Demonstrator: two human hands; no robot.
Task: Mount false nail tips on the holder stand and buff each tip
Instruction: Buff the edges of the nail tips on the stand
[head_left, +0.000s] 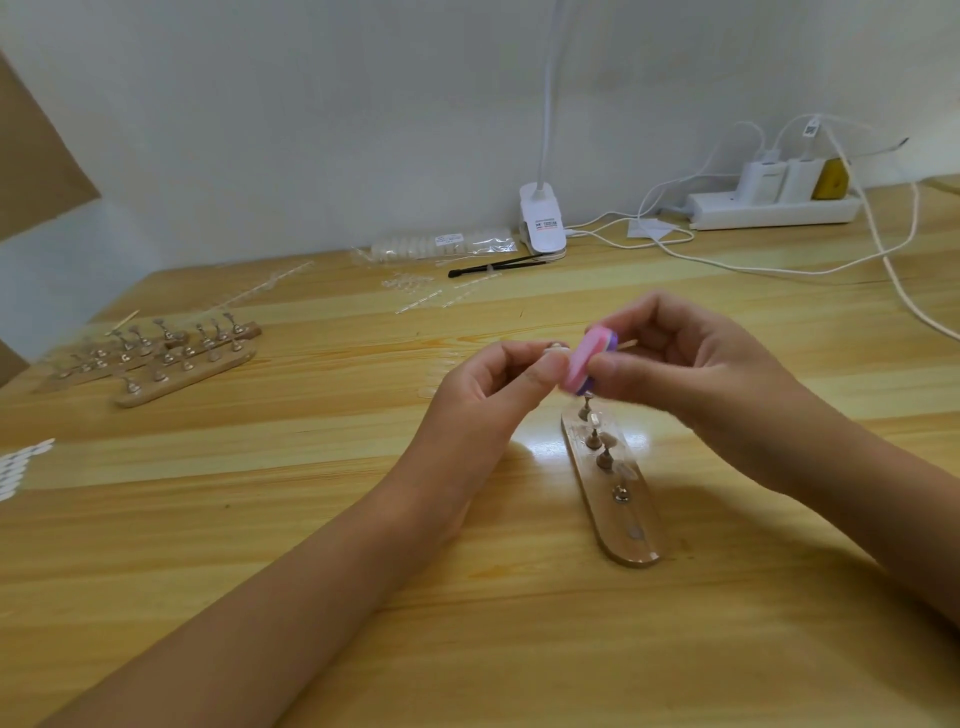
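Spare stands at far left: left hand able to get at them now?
Probably not freely: the left hand pinches a tip against the buffer. Bare table lies between it and the spare stands.

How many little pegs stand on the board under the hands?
4, in a row on the board: far peg, second peg, third peg, near peg. Others may be hidden.

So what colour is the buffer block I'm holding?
Pink with a purple side, the buffer block, seen in the head view.

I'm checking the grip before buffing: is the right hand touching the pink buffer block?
Touching. The head view shows the right hand pinching the pink buffer block between thumb and fingers, with no gap.
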